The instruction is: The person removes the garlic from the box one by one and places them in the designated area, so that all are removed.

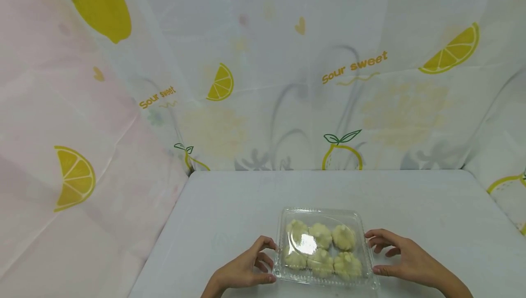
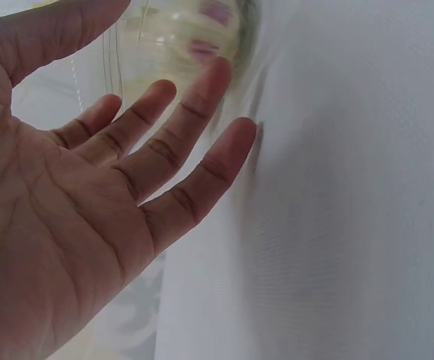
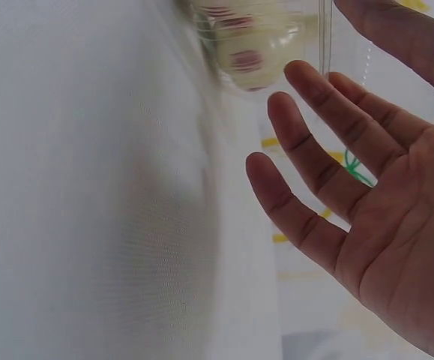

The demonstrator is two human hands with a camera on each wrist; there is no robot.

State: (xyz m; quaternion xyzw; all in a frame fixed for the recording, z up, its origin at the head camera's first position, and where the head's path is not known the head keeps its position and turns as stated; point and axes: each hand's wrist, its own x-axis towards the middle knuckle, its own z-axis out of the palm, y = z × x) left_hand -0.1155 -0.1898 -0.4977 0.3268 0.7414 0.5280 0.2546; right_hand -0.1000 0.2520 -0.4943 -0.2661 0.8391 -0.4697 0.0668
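While both hands reach in from the near side, neither has a grip on anything: the left hand and the right hand are spread wide, fingers apart and gently bent, palms turned toward each other. Their fingertips lie right at the two short sides of a clear plastic box; whether any of them actually touch it, one cannot tell.

The box sits between the hands at the front of the tabletop, apparently flat. Its lid, bright with glare, covers six pale, knobbly garlic bulbs in two rows of three; the wrist views show purple streaks on their sides.

The box should be fairly light, but its thin walls will probably flex and feel slick, and the bulbs could roll if it tips. The low side walls, just under the rim, look like the best hold, with even, gentle pressure from both sides; squeezing hard might buckle the plastic.

Beyond stretches the white tabletop, backed by a lemon-print cloth.
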